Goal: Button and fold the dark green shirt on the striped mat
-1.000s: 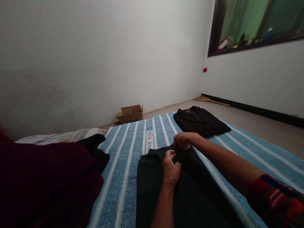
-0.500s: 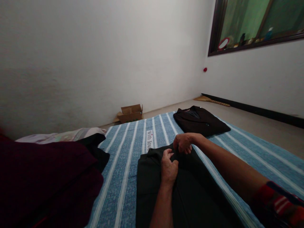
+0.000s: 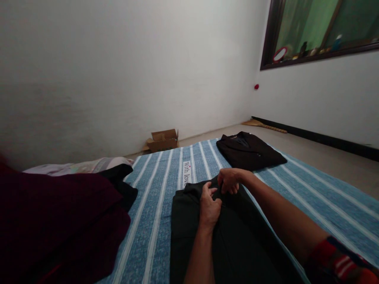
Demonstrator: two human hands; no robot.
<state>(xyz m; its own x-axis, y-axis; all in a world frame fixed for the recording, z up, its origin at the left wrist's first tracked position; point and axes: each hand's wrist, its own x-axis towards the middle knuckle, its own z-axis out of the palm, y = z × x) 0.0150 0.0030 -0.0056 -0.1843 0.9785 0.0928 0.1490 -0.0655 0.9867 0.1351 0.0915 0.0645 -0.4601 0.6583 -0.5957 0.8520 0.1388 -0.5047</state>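
Observation:
A dark green-black garment [image 3: 189, 232] lies flat in front of me on a blue striped mattress cover [image 3: 156, 205]. My left hand [image 3: 209, 207] is closed, pinching the cloth near the garment's far edge. My right hand [image 3: 228, 180] is closed too, gripping the same far edge just beyond the left hand. The two hands almost touch. What lies between the fingers beyond the cloth is hidden.
A folded dark jacket [image 3: 250, 150] lies farther back on the mattress. A pile of maroon and black clothes [image 3: 59, 221] sits at the left, with a pale pillow [image 3: 77, 165] behind. A cardboard box [image 3: 162, 140] stands by the wall; a broom [image 3: 263, 125] lies on the floor.
Both hands have drawn slightly closer together on the garment's far edge; the right hand has come a little toward me. The view has shifted slightly.

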